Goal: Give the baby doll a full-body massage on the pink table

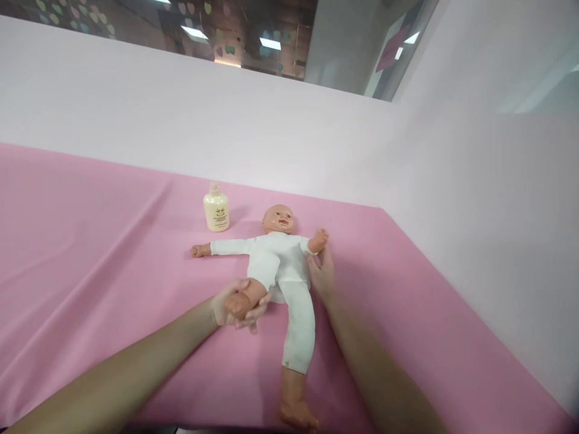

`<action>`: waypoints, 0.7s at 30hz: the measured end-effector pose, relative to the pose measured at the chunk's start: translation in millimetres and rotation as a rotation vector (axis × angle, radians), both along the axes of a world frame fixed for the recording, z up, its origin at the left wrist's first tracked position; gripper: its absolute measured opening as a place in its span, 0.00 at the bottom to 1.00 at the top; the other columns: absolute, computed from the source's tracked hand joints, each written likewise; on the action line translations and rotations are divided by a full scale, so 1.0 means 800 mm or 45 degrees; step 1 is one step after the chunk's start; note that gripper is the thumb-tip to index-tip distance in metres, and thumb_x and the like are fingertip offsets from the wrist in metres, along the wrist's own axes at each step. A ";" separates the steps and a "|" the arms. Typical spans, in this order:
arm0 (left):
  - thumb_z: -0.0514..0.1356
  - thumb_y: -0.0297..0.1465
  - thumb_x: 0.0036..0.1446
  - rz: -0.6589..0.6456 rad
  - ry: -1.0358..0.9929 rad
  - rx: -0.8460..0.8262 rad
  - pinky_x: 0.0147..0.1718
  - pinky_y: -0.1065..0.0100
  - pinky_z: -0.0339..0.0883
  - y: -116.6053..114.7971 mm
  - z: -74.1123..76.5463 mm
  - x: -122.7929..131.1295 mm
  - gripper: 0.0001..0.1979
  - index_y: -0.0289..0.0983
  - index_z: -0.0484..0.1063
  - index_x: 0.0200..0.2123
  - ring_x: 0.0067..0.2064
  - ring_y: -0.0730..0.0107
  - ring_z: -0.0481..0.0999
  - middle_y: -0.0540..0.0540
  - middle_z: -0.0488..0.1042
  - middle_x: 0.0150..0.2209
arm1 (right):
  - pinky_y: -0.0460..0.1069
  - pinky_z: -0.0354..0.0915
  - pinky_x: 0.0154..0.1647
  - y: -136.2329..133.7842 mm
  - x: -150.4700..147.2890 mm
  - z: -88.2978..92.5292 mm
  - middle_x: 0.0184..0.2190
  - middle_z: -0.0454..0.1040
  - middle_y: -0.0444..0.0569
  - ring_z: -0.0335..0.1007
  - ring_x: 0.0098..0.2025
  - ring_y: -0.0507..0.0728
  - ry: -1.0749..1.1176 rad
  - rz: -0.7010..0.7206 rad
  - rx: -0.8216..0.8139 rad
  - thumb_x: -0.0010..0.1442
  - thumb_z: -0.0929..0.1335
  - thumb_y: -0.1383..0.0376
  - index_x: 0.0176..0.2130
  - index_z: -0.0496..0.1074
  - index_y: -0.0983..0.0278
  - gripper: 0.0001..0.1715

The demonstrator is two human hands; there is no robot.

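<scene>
Left hand (221,307): clamped on the doll's lower leg near the foot, fingers wrapped beneath, thumb on the upper side. Right hand (322,277): closed about one arm of the doll at the cuff, thumb toward the chest; blur hid how firmly the fingers pressed. Both forearms were bare and reached in from below.

Doll (289,259): one, dressed in white, lay on its back on the counter between the two hands, head toward the wall. One leg was raised and bent in the left hand, bare below the white cloth. Its other leg extended toward the near edge, foot also bare. One arm was stretched out to the left; the other was lifted in the right hand.

Bottle (216,211): one, cream, dark print on the front, stood upright beyond the outstretched arm, left of the doll's head and apart from it.

Counter (136,271): covered in pink, creased at the left; its far edge ran along the wall.

Wall (181,114): white, stood behind the counter and along the right.

Window (253,36): set high in the wall, mostly dark; bright light panels (270,43) and coloured heart shapes (208,7) showed in it.
</scene>
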State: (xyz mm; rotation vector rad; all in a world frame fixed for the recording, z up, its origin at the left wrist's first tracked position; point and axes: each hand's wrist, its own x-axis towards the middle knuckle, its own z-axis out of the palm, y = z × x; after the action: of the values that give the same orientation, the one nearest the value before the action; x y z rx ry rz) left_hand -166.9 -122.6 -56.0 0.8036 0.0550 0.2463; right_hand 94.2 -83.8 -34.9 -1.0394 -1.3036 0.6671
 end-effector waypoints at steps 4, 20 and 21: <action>0.59 0.56 0.57 0.322 0.155 -0.070 0.27 0.65 0.71 0.002 0.001 0.008 0.26 0.36 0.68 0.37 0.12 0.79 0.54 0.56 0.66 0.16 | 0.61 0.58 0.74 -0.002 0.004 -0.015 0.62 0.75 0.49 0.67 0.68 0.63 -0.434 0.068 0.166 0.65 0.71 0.60 0.58 0.76 0.55 0.23; 0.78 0.36 0.37 -0.718 0.124 0.603 0.30 0.63 0.73 -0.020 0.015 0.027 0.21 0.38 0.77 0.36 0.31 0.60 0.77 0.47 0.77 0.31 | 0.62 0.64 0.70 0.047 0.044 -0.030 0.76 0.50 0.51 0.58 0.73 0.61 0.559 -0.237 -0.064 0.62 0.71 0.56 0.74 0.48 0.53 0.49; 0.78 0.35 0.36 -0.718 0.152 0.662 0.31 0.64 0.73 -0.019 0.017 0.029 0.22 0.39 0.77 0.36 0.31 0.61 0.76 0.48 0.77 0.31 | 0.62 0.67 0.68 0.051 0.047 -0.035 0.74 0.56 0.52 0.64 0.70 0.60 0.685 -0.252 -0.170 0.62 0.70 0.57 0.73 0.50 0.53 0.46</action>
State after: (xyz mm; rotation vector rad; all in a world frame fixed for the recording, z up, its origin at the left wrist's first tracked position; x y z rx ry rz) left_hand -144.0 -138.2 -42.3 1.3125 -0.1290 -0.3379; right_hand 132.0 -42.6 -63.1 -0.9906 -0.6891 0.8195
